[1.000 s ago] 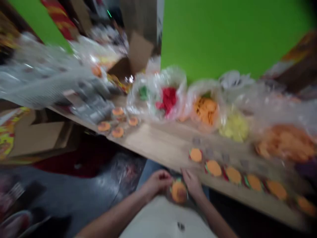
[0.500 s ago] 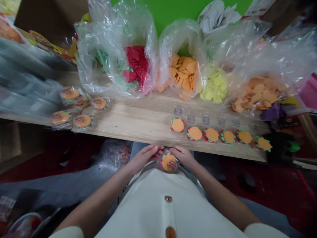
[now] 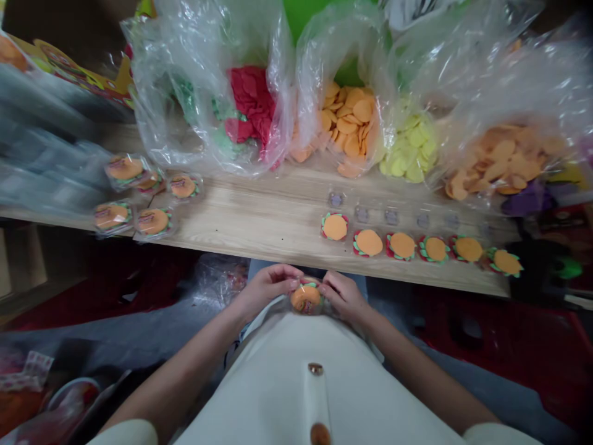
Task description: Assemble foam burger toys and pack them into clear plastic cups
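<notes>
Over my lap, my left hand (image 3: 267, 289) and my right hand (image 3: 343, 295) pinch from both sides a small burger-shaped craft piece (image 3: 306, 298). It has an orange round top and is wrapped in clear plastic. Along the wooden board (image 3: 259, 232), a row of several unwrapped burger pieces (image 3: 402, 245) lies just beyond my hands, with small clear plastic squares (image 3: 391, 216) behind them. Several wrapped burger pieces (image 3: 152, 221) sit at the board's left end, out of reach of my fingers.
Clear plastic bags hold red and green pieces (image 3: 250, 105), orange discs (image 3: 347, 123), yellow discs (image 3: 410, 151) and more orange discs (image 3: 504, 154) along the board's far side. A crumpled plastic bag (image 3: 220, 281) lies below the board's near edge.
The view has swung from a tilted, blurred angle to nearly level. The wrapped burger piece has shifted slightly left and up between my hands, and my fingers now cover more of its sides.
</notes>
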`<state>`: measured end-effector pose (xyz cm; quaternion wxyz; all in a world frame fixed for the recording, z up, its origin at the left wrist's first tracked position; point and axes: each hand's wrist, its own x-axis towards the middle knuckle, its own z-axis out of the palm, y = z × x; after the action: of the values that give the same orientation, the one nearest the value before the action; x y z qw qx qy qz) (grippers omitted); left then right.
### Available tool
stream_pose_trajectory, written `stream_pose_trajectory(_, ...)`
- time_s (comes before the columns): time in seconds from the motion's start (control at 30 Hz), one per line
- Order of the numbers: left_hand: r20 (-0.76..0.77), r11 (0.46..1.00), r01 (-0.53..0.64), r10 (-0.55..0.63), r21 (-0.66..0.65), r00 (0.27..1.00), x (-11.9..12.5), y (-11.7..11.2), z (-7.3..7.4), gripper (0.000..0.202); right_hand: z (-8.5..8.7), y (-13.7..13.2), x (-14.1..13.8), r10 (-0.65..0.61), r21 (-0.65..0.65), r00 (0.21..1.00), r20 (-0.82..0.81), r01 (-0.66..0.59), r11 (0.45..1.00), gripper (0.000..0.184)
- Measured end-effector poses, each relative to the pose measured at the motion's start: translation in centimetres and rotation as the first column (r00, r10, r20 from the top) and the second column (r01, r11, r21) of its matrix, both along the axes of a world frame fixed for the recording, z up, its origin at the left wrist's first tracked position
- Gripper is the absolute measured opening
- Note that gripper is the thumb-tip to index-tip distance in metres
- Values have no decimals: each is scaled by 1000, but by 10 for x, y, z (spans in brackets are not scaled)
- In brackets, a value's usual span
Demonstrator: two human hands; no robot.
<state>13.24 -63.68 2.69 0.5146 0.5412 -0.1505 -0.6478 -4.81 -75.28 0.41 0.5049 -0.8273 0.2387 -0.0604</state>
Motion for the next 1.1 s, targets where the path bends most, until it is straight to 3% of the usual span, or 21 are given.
stream_pose_trajectory(0.1,-19,1000,-14,14,14,1000,-8,1,-3,23,16,-12,4,211,-81,975,-63,-216,973,26)
stream_pose_trajectory(0.2,44,998,56,-55,-13,998,-16,1,-4,20,30,-19,12,402,-171,906,-130,-420,891,23)
stream_pose_trajectory(0.27,148,996,79,-71,-44,986,-22,1,-3,19,33,-19,16,456,-240,876,-153,-481,843,20)
stream_pose_trajectory(0.47,419,984,156,-107,-84,902,-33,3,2,17,20,-8,9,452,-282,886,-104,-462,841,18)
stream_pose_trajectory(0.63,477,971,225,-158,-85,864,-36,-1,4,14,15,-4,-1,432,-273,900,-52,-429,861,20)
stream_pose_trajectory(0.7,443,970,226,-166,-85,881,-36,-3,2,13,16,-5,-4,420,-261,906,-49,-417,870,21)
stream_pose_trajectory(0.83,195,991,122,-109,-55,975,-35,-5,-1,16,24,-9,-4,371,-243,925,-79,-379,893,20)
stream_pose_trajectory(0.93,68,996,88,-87,-23,994,-32,-5,-2,21,30,-11,-1,358,-237,925,-126,-378,895,18)
stream_pose_trajectory(1.03,52,996,87,-86,-16,995,-33,-4,-1,18,33,-11,0,381,-222,912,-151,-407,886,15)
stream_pose_trajectory(1.1,133,996,68,-60,-60,989,-36,-2,0,14,36,-10,-1,380,-237,911,-161,-410,881,12)
